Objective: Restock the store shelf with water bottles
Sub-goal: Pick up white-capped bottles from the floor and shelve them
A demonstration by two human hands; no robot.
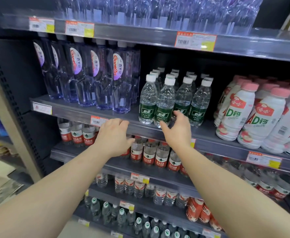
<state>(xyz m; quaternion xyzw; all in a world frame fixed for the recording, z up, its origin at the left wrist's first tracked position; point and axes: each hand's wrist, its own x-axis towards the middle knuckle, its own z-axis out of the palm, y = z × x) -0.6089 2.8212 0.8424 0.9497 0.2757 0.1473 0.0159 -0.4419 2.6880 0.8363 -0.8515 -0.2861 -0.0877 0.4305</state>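
Hands at centre frame, both reaching to the middle shelf (82,111). Right hand (178,133): fingers (179,115) spread fairly wide and lightly curved, tips touching the lower part of the green-label water bottles (165,102), around the second and third of the front row; thumb out toward 9 o'clock, just beside the base of the second bottle. No bottle is lifted — all stand upright on the shelf. Left hand (114,136): fingers loosely bent, holding nothing, knuckles over the shelf's front edge near an orange price tag (97,120).

Green-label bottles: white caps, several rows deep, at 12 o'clock from the right hand. At 10 o'clock — tall purple-tinted bottles (120,79) with oval labels, standing in a row. At 3 o'clock, white milk-drink bottles (233,114) with pink caps, leaning. Next shelf down, partly behind both forearms: red-label water bottles (161,157). Lower shelves hold more small bottles; details blurred. Top shelf: shrink-wrapped bottle packs (158,11).
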